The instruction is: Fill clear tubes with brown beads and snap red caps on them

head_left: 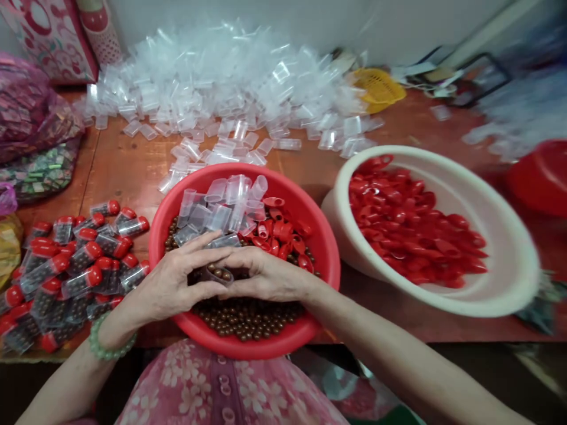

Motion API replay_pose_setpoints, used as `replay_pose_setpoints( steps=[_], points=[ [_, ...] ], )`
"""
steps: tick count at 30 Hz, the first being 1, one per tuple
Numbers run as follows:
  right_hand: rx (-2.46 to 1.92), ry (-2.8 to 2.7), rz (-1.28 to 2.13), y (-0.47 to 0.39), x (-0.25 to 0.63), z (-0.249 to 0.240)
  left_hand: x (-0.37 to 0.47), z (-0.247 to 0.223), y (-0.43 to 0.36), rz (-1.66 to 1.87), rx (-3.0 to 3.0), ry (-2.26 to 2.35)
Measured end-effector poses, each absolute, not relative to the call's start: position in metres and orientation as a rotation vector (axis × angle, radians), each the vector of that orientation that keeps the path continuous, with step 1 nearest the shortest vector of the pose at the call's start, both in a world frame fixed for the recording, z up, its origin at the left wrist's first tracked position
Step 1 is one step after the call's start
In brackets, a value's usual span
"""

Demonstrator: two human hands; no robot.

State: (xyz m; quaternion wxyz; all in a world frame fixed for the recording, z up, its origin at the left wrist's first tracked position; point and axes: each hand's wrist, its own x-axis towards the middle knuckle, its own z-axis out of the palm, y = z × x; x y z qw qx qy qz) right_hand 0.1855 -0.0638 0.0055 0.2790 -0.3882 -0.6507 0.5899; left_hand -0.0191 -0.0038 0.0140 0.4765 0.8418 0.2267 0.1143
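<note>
Over a red basin (157, 260), my two hands meet around a clear plastic tube (229, 280), its open end facing me with several brown balls inside. My left hand (177, 280) curls around the tube from the left, thumb below it. From the other side my right hand (266, 274) closes on it, fingers partly hiding it. Loose brown balls (252, 319) fill the bottom of the basin. Empty clear tubes (219, 215) lie on top of them at the back, and red caps (283, 233) sit to the right.
A white basin (496, 236) on the right holds many red caps (411, 230). Filled, red-capped tubes (84, 260) are heaped at left. Behind is a large pile of empty tubes (221, 77), beside a yellow basket (378, 88). Plastic bags (31, 112) stand far left.
</note>
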Motion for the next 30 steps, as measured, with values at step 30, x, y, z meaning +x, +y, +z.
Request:
replay_pose_setpoints(
  steps=[30],
  points=[
    [-1.901, -1.869, 0.345, -0.092, 0.232, -0.003, 0.0, 0.014, -0.02, 0.413, 1.421, 0.772]
  ],
)
